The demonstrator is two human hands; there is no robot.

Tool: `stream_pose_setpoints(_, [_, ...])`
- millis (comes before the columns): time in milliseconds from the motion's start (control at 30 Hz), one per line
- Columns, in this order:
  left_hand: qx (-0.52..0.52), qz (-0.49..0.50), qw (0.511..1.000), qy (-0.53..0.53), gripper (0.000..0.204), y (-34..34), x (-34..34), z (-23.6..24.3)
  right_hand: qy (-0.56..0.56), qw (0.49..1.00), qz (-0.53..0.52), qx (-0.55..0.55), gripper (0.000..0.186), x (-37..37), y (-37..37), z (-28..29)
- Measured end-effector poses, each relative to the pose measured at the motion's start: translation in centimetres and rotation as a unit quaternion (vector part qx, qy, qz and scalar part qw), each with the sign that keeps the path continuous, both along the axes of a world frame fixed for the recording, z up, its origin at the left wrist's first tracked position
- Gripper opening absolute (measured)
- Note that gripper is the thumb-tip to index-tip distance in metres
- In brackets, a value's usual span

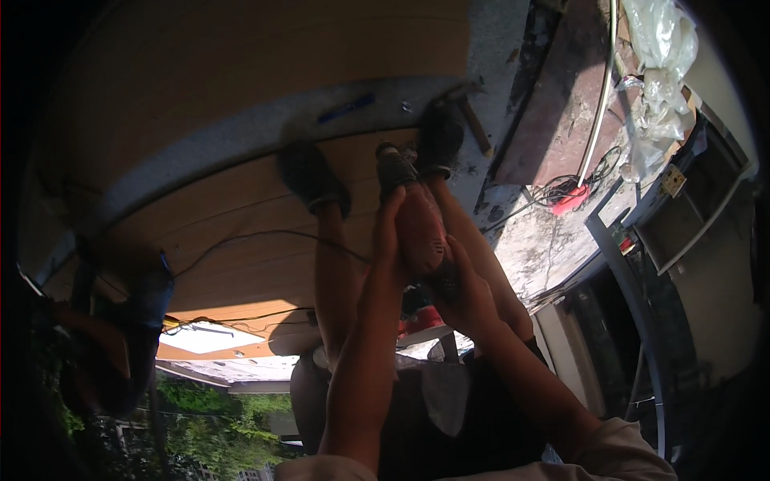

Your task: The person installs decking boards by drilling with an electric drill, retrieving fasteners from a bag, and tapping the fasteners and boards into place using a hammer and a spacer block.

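Overhead view of a person working above wooden panelling, both hands raised around a red power tool — apparently a drill — held at the centre of the frame, nose toward the boards. The left hand lies along the left flank of the tool's body, fingers stretched upward and pressed against the casing; the right hand is closed around the rear grip, though whether a finger rests on the trigger cannot be told. The person's two legs run away from the camera, ending in dark shoes planted on the wooden panels, which are crossed by a grey beam; a blue pen-like object lies on that beam. A thin black cable trails across the boards. To the right — well apart from the hands — a white pipe, crumpled clear plastic sheeting and a red object with coiled wires are visible. As a judgement: the tool is gripped and aimed, so the work appears mid-course; the tip is hidden behind the tool, so no finished hole or fastener can be confirmed, and how much is left cannot be read.
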State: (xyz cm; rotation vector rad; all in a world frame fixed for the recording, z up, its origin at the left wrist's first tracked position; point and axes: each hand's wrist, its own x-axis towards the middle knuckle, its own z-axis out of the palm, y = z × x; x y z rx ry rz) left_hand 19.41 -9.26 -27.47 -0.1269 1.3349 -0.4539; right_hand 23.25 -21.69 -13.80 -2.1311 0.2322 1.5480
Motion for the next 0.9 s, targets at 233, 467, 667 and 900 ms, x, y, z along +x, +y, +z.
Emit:
stream_pose_setpoints(233, [0.002,0.014,1.0,-0.015,0.036,-1.1,0.7,-0.8,-0.067,0.997,-0.019,0.038,0.089,-0.3,-1.3,-0.7])
stream_pose_setpoints(467, [0.016,0.073,0.997,-0.026,0.04,-2.8,-1.9,-2.0,0.007,0.999,0.021,-0.038,0.086,1.4,0.5,-0.4])
stream_pose_setpoints(667, [0.11,0.154,0.98,-0.058,0.037,-4.3,-1.5,-2.0,-0.097,0.992,0.074,0.027,0.084,2.7,0.7,-1.0])
stream_pose_setpoints(900, [0.072,0.153,0.979,-0.117,0.034,-3.2,0.2,-1.3,-0.065,0.996,0.047,0.024,0.086,3.4,0.2,-1.1])
